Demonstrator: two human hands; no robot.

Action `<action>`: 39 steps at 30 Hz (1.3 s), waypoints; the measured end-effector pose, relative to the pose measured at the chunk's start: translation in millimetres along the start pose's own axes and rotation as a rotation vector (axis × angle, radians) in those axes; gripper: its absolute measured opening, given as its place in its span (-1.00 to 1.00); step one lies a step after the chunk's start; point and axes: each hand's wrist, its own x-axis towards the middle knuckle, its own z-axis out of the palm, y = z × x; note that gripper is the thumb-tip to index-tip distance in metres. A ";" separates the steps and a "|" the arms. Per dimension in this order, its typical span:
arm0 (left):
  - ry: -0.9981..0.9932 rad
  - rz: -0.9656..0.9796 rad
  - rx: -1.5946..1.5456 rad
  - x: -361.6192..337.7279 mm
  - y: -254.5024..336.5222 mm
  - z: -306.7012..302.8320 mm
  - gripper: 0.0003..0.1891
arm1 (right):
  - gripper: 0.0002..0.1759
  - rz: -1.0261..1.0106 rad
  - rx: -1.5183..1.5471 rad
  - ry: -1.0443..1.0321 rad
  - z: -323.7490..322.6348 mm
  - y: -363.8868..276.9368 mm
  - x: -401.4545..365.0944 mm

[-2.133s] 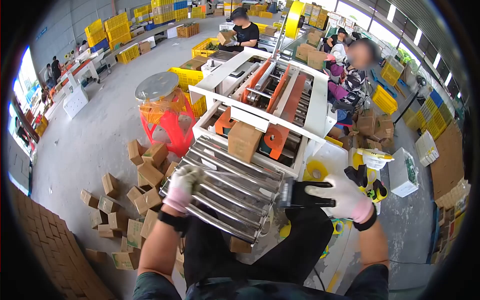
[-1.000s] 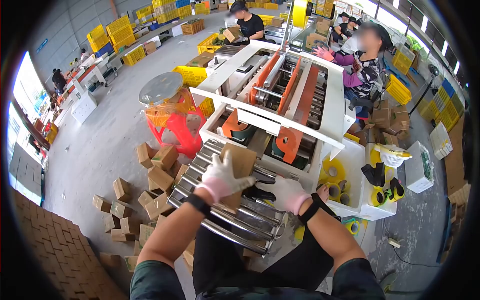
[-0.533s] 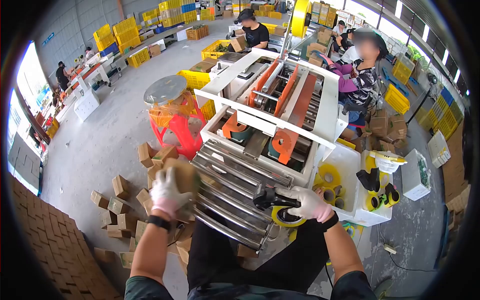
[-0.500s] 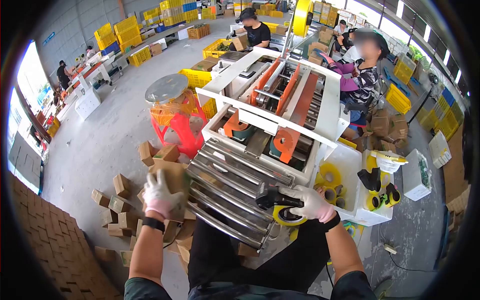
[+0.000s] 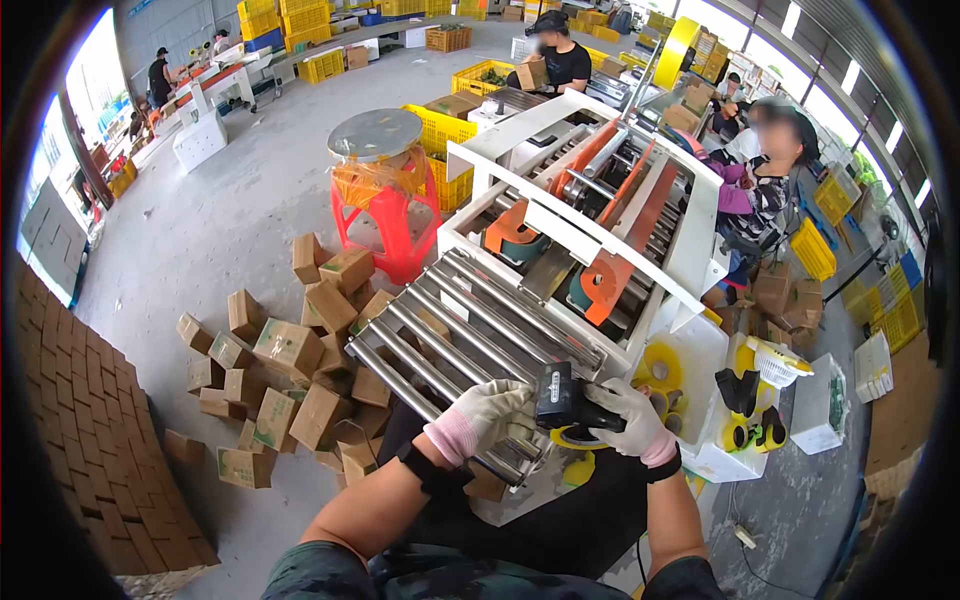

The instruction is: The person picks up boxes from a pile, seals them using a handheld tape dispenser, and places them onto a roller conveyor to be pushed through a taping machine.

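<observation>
My right hand [image 5: 632, 422], in a white glove with a pink cuff, is closed round the handle of a black handheld device [image 5: 562, 396]. The device is over the near right end of the metal rollers [image 5: 440, 318]. Just left of its head is my left hand [image 5: 487, 415], also gloved, with its fingers drawn together; whether they hold something small I cannot make out. Beyond the rollers stands a white-framed machine [image 5: 590, 225] with orange guides. Many small cardboard boxes [image 5: 288, 348] lie heaped on the floor left of the rollers.
A red stool [image 5: 395, 225] with a round metal top stands behind the boxes. Stacked cardboard [image 5: 90, 430] rises at the left. White foam bins [image 5: 725, 462] with yellow tape rolls stand at the right. Co-workers sit beyond the machine.
My left hand has let go of a cardboard box, now among the heap, and moved right to beside the black device. The view has shifted left.
</observation>
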 end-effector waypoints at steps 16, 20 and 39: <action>-0.052 0.022 -0.219 -1.2 3.8 22.9 -0.84 | -0.28 -0.072 0.136 0.081 5.2 13.4 -5.0; -0.125 -0.052 -0.332 0.3 11.8 23.2 -0.73 | -0.30 -0.081 0.145 0.091 5.9 17.9 -7.6; 0.517 0.278 0.403 -19.8 73.7 -79.0 -0.93 | -0.24 -0.064 -0.411 -0.010 -51.8 -31.7 -35.5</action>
